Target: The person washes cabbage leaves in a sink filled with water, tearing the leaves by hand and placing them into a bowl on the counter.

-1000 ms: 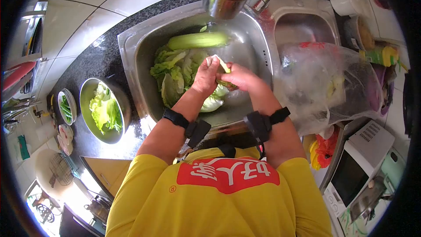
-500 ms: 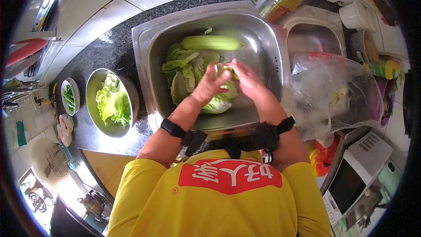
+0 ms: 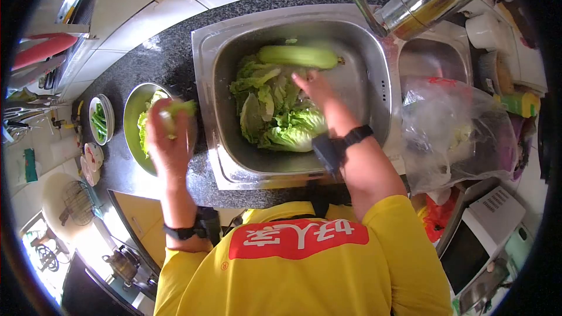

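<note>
My left hand (image 3: 166, 140) is over the metal bowl (image 3: 131, 140) on the counter, its fingers closed around a green lettuce leaf (image 3: 182, 107); motion blurs it a little. Lettuce leaves in the bowl are partly hidden behind this hand. In the sink (image 3: 357, 105), my right hand (image 3: 318, 89) hovers above loose leaves, thumb and fingers apart with nothing visible in them. Below it lies a leafy head of lettuce (image 3: 298, 127), with more torn leaves (image 3: 257, 108) to its left. A long pale green gourd-like vegetable (image 3: 298, 56) rests along the sink's far side.
A metal faucet (image 3: 410, 9) reaches over the sink's far right corner. Right of the sink are a small basin (image 3: 430, 58) and a clear plastic bag (image 3: 462, 140). Stacked plates (image 3: 100, 120) with green vegetables stand left of the bowl. A white microwave (image 3: 494, 228) is at lower right.
My left hand has moved left from the sink to the bowl, carrying a lettuce leaf. The right hand has stayed over the sink, and the two hands have parted. The view has shifted slightly.
</note>
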Demonstrator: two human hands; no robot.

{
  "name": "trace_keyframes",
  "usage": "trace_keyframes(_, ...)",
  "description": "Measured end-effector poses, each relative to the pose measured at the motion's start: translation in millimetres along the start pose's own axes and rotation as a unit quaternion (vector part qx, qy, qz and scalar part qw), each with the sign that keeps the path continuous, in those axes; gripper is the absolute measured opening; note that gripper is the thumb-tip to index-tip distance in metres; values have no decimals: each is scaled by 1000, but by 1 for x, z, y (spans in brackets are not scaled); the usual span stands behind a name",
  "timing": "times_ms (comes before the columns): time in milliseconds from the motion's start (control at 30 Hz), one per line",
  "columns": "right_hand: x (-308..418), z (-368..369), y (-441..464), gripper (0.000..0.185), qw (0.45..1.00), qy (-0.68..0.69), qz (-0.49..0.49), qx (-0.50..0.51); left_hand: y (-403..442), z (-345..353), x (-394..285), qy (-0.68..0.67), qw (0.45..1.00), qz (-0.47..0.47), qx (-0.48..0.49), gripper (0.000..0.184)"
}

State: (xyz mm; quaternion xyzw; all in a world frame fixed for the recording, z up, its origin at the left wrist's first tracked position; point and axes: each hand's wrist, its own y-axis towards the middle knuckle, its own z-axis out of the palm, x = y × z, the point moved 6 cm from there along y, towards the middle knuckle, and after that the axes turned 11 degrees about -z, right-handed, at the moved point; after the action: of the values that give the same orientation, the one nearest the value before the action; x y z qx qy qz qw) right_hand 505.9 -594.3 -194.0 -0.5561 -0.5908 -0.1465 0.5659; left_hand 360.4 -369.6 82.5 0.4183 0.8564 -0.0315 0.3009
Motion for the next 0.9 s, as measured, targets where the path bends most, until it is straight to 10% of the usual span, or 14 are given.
trace_keyframes(67, 1, 21, 9, 52, 991, -38, -122, 38, 6, -25, 41, 104, 993, -40, -27, 31)
trace_keyframes(333, -50, -47, -9, 37, 939, 303, 100, -126, -2, -29, 41, 196, 977, 1, -83, 54)
trace_keyframes(400, -47, -43, 0, 44, 979, -57, -162, -112, -5, -16, 11, 155, 980, 68, -103, 49)
trace_keyframes(533, -22, -53, -4, 57, 987, -104, -116, 38, -19, 69, -46, -142, 969, 26, 202, 22)
trace_keyframes(667, -17, -71, -18, 61, 971, -134, -136, -147, -55, 192, -36, -298, 791, -172, 505, 25)
trace_keyframes(833, -24, -54, -29, 26, 989, 124, -38, -64, -68, 269, -18, -320, 714, -380, 494, 31)
trace_keyframes(900, -16, -51, -35, 26, 973, 225, 31, -38, -72, 302, 1, -328, 797, -216, 459, 35)
